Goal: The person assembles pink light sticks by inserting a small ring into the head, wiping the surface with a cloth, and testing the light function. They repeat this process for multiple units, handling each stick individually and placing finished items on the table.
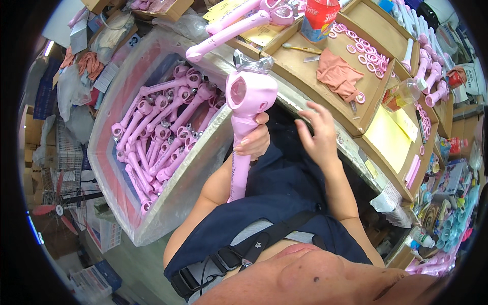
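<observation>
My left hand (255,140) is wrapped round the neck of a pink toy wand (257,94). The wand stands nearly upright in front of my body, its round hollow head at the top and a shiny silver crown (252,63) on that head. Its handle runs down below my fist. To the right, my right hand (321,133) is in the air with fingers apart and nothing in it, close to the edge of a cardboard tray. On my left, a plastic-lined bin (175,183) holds a heap of similar pink wands (161,133).
The bench tray (306,90) holds an orange cloth (339,76), pink rings (375,62), a toothbrush (301,48) and a red container (319,19). A clear bottle (399,96) and yellow paper (389,137) lie further right. More wands (229,35) rest at the bench's far left.
</observation>
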